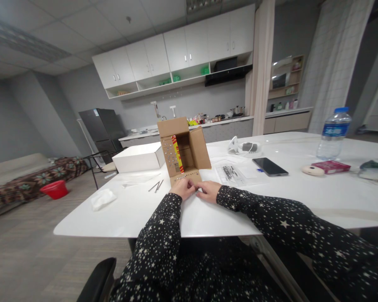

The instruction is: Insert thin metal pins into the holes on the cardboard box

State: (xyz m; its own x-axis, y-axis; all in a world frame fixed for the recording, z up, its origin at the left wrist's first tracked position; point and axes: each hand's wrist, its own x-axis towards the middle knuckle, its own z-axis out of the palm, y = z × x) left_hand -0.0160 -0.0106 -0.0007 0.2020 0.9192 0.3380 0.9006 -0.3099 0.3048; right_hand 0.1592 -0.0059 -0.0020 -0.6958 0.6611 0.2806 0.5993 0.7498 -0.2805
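Note:
A small cardboard box (pixel 183 151) lies on its side on the white table (pixel 208 214), its opening facing me and its flaps spread. Rows of small metal dots line the left flap and the bottom flap. My left hand (pixel 183 188) and my right hand (pixel 208 191) meet at the near edge of the bottom flap, fingers curled and pinching at it. What is between the fingertips is too small to tell. Both sleeves are black with white stars.
A white flat box (pixel 139 157) stands left of the cardboard box, with thin metal pins (pixel 156 186) and a crumpled tissue (pixel 102 198) nearby. To the right lie a clear plastic bag (pixel 231 173), a phone (pixel 270 166), a water bottle (pixel 334 133) and a pink box (pixel 331 167).

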